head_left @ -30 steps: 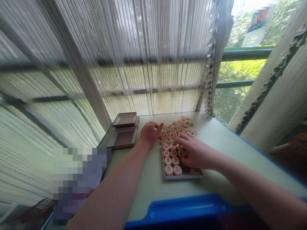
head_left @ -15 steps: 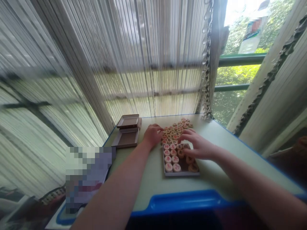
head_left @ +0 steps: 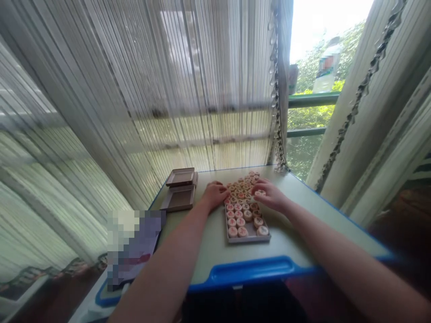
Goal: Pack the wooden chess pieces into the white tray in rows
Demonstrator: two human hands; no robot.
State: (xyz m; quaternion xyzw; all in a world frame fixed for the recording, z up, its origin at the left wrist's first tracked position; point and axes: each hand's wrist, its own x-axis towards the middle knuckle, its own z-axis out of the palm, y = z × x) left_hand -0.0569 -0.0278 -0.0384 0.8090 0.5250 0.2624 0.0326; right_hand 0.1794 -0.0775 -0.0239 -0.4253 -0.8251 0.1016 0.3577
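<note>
A shallow box (head_left: 248,239) on the table holds round wooden Chinese chess pieces (head_left: 240,222) in columns, red-marked ones on the left. A gap shows its bare floor in the third column. Beyond the box lies a loose pile of more pieces (head_left: 240,188). At the pile's left edge rests my left hand (head_left: 214,195), its fingers loosely bent against the pieces and holding none that I can see. My right hand (head_left: 271,195) is at the pile's right side, thumb and fingers around one Chinese chess piece (head_left: 260,193); its far fingertips are partly hidden.
Two shallow brown trays or lids (head_left: 178,198) sit at the table's back left. A blurred-out purple item (head_left: 143,251) lies at the left edge. The table (head_left: 208,244) has a blue rim with a molded groove in front. Curtains (head_left: 215,89) hang close behind.
My right hand has moved from over the box to the pile beyond it, uncovering the box's right column. My left hand stays by the pile. The whole view has shifted slightly.
</note>
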